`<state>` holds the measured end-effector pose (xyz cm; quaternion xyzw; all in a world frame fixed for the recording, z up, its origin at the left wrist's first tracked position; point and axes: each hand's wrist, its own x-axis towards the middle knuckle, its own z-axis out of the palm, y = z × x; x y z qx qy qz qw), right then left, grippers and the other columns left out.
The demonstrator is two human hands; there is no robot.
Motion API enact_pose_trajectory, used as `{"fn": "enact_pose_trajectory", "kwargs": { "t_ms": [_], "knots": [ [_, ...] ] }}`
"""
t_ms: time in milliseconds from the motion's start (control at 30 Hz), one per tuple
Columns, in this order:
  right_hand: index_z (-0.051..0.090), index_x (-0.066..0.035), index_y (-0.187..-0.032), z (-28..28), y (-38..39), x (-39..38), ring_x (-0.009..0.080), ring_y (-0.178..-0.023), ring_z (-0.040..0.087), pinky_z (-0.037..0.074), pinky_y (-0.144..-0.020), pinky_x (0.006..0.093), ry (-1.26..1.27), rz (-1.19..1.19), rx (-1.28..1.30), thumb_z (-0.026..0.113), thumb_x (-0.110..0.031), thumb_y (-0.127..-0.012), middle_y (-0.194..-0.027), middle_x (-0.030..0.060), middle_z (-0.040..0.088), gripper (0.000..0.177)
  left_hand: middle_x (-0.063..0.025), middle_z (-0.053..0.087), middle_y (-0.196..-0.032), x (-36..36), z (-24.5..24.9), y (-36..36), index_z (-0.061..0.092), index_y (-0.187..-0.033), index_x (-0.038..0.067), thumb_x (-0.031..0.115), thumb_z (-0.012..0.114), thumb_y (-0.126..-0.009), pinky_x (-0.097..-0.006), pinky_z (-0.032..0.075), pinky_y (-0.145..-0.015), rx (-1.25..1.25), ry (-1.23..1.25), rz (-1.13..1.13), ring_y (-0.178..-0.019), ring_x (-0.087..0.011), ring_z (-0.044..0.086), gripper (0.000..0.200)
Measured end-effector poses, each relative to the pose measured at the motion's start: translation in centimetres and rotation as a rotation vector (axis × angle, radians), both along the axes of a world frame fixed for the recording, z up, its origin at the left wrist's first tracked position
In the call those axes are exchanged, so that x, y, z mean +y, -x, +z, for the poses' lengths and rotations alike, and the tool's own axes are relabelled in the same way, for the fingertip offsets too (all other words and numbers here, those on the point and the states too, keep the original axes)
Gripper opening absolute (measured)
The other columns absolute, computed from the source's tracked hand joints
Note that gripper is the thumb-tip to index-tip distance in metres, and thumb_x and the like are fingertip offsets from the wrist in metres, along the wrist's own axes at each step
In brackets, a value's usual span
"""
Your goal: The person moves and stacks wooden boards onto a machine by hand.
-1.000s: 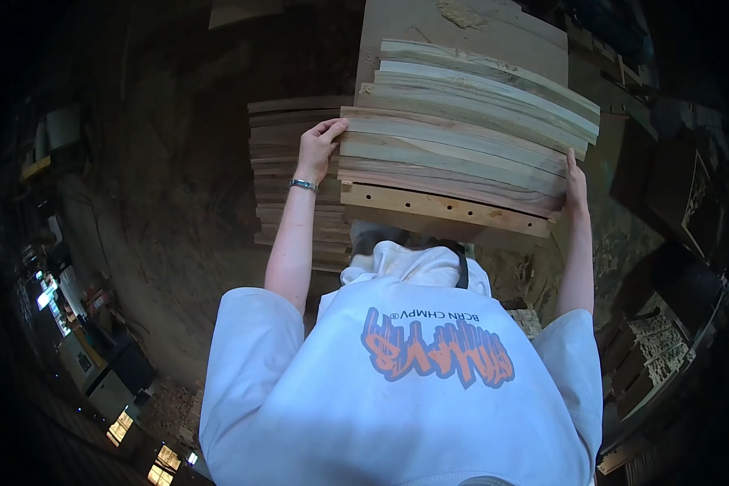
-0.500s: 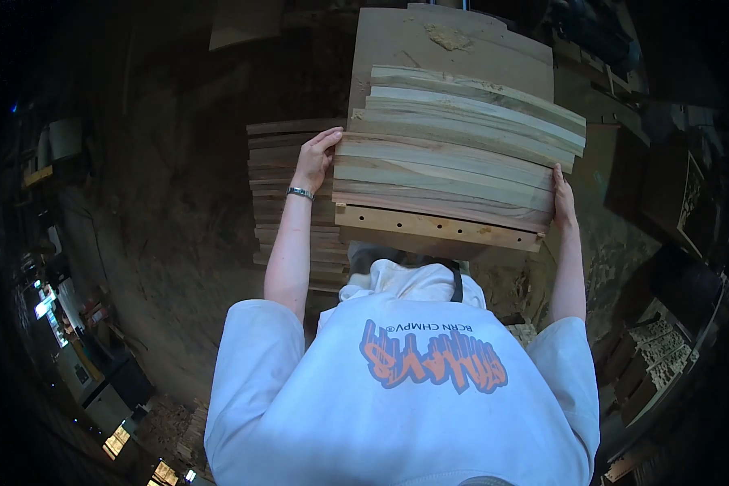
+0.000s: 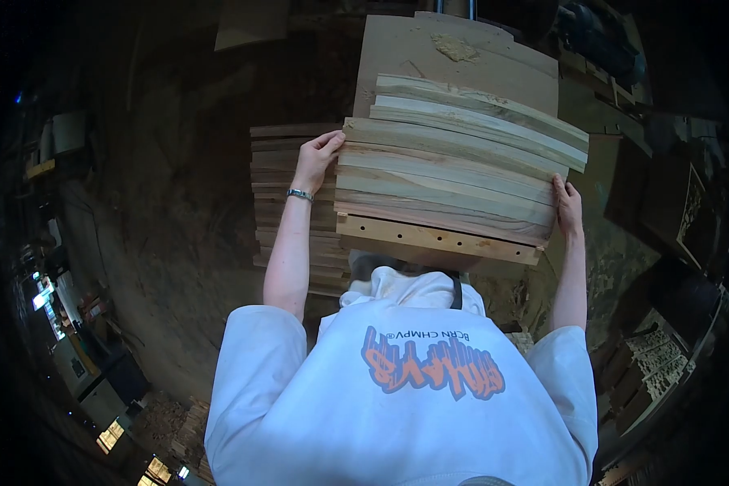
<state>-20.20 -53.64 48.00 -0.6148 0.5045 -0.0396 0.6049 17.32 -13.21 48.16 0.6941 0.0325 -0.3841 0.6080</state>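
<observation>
Pale wooden boards [image 3: 454, 182] lie side by side across a bench in front of me. My left hand [image 3: 316, 160], with a metal band on its wrist, pinches the left end of one wooden board [image 3: 445, 144] with thumb and fingers. At that board's right end, my right hand [image 3: 569, 202] has its fingers curled against the end. The held board lies flat along the nearer row. Several more boards [image 3: 478, 105] sit just beyond it, offset to the right. A wooden rail with dark holes [image 3: 429, 236] runs along the near edge.
Behind the boards, a flat panel [image 3: 494, 65] carries a small heap of shavings [image 3: 454, 47]. A lower stack of darker boards [image 3: 287, 174] stands to the left. Dark machinery [image 3: 599, 40] is at the far right, and a bin of wood pieces [image 3: 660, 356] stands lower right.
The held board has shifted slightly left and towards me, up against the nearer row. My right hand's fingers have curled more at its end. The view has tilted slightly.
</observation>
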Motion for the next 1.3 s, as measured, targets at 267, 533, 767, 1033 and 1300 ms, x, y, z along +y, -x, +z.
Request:
{"fn": "enact_pose_trajectory", "kwargs": {
  "t_ms": [267,533,767,1033,1300],
  "knots": [
    [0.060,0.008,-0.113,0.2,0.0,-0.2,0.0147,-0.099,0.055,0.041,-0.088,0.0261,0.043,0.027,0.003,0.064,-0.046,-0.088,-0.108,0.0089,0.063,0.060,-0.0047,0.061,-0.115,-0.7,0.3,-1.7,0.057,-0.122,-0.001,0.022,0.052,-0.095,-0.0258,0.046,-0.083,0.253,0.233,-0.117,-0.100,-0.0126,0.057,0.036],
    [0.054,0.003,-0.125,-0.4,-1.1,-0.7,0.0181,-0.111,0.054,0.039,-0.096,0.0293,-0.143,-0.139,-0.097,0.054,-0.049,-0.093,-0.120,0.0102,0.059,0.061,-0.0048,0.062,-0.113,-2.0,0.7,-2.1,0.057,-0.122,-0.001,0.029,0.048,-0.099,-0.0261,0.046,-0.083,0.095,0.038,-0.161,-0.101,-0.0108,0.056,0.039],
    [0.055,0.002,-0.123,-1.9,-1.7,-6.5,0.0141,-0.103,0.058,0.045,-0.089,0.0270,-0.051,-0.211,-0.157,0.060,-0.041,-0.092,-0.113,0.0077,0.062,0.053,-0.0020,0.063,-0.110,-2.1,0.7,-2.5,0.061,-0.119,0.002,0.032,0.054,-0.096,-0.0263,0.046,-0.082,0.128,0.117,-0.184,-0.099,-0.0112,0.057,0.039],
    [0.058,0.010,-0.115,-1.0,-3.9,-4.8,0.0199,-0.103,0.055,0.042,-0.090,0.0308,0.051,0.006,0.073,0.064,-0.052,-0.085,-0.113,0.0156,0.061,0.069,-0.0058,0.066,-0.108,-1.9,0.9,-3.6,0.065,-0.114,-0.001,0.029,0.061,-0.092,-0.0273,0.048,-0.084,0.074,-0.030,-0.170,-0.096,-0.0123,0.060,0.037],
    [0.049,0.010,-0.123,-2.0,-4.2,-5.0,0.0246,-0.114,0.052,0.039,-0.099,0.0359,-0.080,-0.133,0.031,0.066,-0.057,-0.081,-0.122,0.0184,0.054,0.080,-0.0084,0.064,-0.115,-4.6,1.1,-5.6,0.062,-0.116,-0.001,0.025,0.057,-0.095,-0.0298,0.046,-0.089,-0.033,0.093,-0.105,-0.106,-0.0139,0.058,0.034]
  ]
}}
